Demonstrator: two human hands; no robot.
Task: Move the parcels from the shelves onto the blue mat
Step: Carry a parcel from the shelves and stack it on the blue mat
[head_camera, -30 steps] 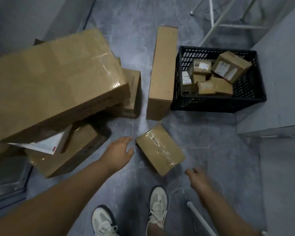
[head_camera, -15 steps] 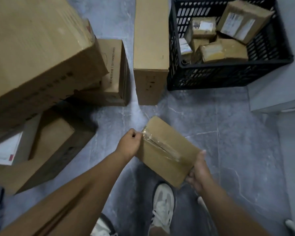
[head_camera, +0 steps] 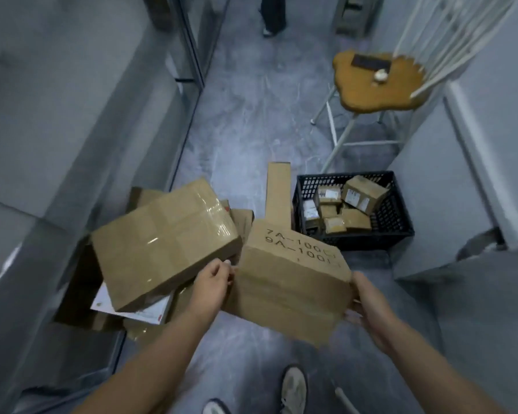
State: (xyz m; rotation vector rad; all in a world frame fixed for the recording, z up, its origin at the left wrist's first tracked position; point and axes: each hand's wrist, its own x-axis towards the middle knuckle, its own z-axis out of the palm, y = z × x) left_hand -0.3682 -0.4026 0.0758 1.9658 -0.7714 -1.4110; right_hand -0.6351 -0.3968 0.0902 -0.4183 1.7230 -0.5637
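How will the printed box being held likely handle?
Probably stiff: the printed box shows crisp edges between left hand and right hand. Likely fairly light, since side grips alone hold it off the floor. Bare cardboard, so probably not slippery.

Brown cardboard parcel (head_camera: pixel 290 282) printed "7A-100", apparently tilted, held above the floor
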